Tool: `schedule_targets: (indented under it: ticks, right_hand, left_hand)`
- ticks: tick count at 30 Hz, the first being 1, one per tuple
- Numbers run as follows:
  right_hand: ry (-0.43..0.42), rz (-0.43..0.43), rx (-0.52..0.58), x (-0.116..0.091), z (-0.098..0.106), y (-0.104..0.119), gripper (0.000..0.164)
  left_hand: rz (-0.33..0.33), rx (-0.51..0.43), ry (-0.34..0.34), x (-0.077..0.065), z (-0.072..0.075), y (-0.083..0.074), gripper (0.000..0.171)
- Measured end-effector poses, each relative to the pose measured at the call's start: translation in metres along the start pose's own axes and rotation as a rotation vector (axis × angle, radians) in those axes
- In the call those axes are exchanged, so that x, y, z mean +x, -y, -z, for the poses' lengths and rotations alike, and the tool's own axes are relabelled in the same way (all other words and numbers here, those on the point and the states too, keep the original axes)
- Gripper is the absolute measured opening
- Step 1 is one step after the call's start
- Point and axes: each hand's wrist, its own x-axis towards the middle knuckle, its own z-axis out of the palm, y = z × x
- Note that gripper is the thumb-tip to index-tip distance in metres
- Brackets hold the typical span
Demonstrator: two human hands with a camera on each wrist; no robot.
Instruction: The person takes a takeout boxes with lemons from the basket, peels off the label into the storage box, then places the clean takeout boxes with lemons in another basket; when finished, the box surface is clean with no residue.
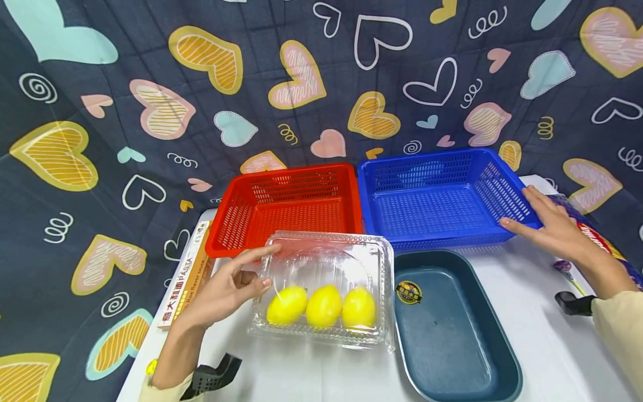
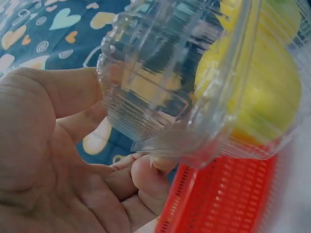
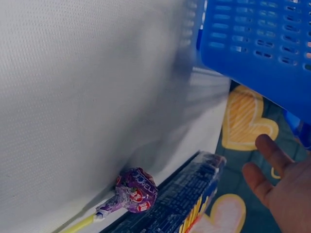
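Note:
A clear plastic clamshell box (image 1: 321,251) with three lemons (image 1: 324,306) lined up along its near side stands out in the middle of the head view, overlapping the red basket's front. My left hand (image 1: 228,290) holds its left edge, index finger over the far corner and thumb at the side rim. In the left wrist view the box (image 2: 150,73) lies between finger and thumb. At the right front corner of a blue plastic basket (image 1: 427,204), my right hand (image 1: 557,226) rests with thumb and fingers spread; only two fingers show in the right wrist view.
A red basket (image 1: 301,215) stands left of the blue one. Nearer lies a dark teal tray (image 1: 447,324). A pasta box (image 1: 186,273) lines the left side. To the right are a purple-wrapped lollipop (image 3: 136,189) and a dark blue packet (image 3: 180,194). A heart-print cloth (image 1: 301,84) hangs behind.

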Motion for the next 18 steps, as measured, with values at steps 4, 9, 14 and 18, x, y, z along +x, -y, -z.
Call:
schedule_targets:
  ticks: [4, 9, 14, 18]
  right_hand:
    - [-0.007, -0.001, 0.005, -0.001, -0.001, -0.001, 0.101]
    - [-0.002, -0.008, 0.010, -0.002, -0.001, -0.001, 0.101]
    - [0.005, -0.006, 0.012, 0.000, -0.001, -0.001, 0.101]
    - [0.019, -0.008, 0.013, 0.000, 0.000, -0.002, 0.101]
  left_hand:
    - [0.024, 0.008, 0.006, 0.006, -0.001, -0.011, 0.060]
    - [0.014, 0.006, 0.027, 0.016, 0.000, -0.024, 0.061]
    - [0.010, 0.009, 0.020, 0.026, 0.001, -0.033, 0.063]
    - [0.005, 0.018, 0.001, 0.037, -0.002, -0.039, 0.062]
